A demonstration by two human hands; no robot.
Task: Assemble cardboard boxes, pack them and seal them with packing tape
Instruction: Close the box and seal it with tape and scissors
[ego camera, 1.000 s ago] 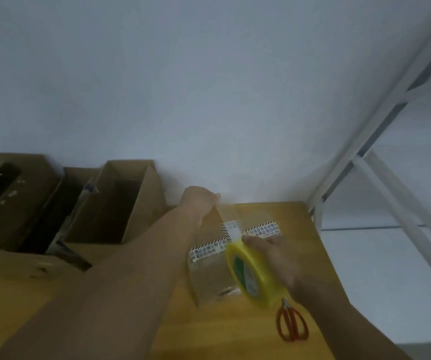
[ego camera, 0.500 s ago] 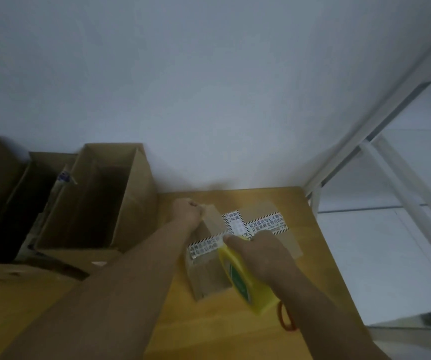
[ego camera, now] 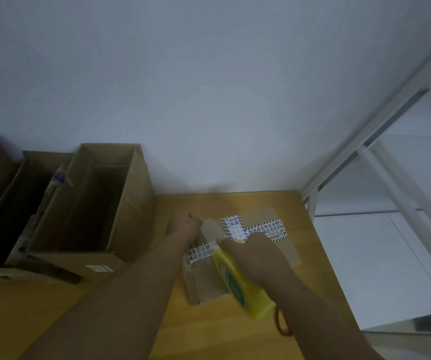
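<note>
The small box (ego camera: 209, 279), flat and brown, is crossed by striped printed tape and lies mid-table (ego camera: 310, 258). The left hand (ego camera: 183, 227) curls over its 11 o'clock corner; the right hand (ego camera: 256, 253) grips a yellow tape dispenser (ego camera: 237, 284) on top. The scissors (ego camera: 282, 324), plain a second ago, are mostly hidden under the wrist. The table edge is near at 3 o'clock, large open boxes (ego camera: 100, 203) stand at 9, and bare wood lies at 6.
</note>
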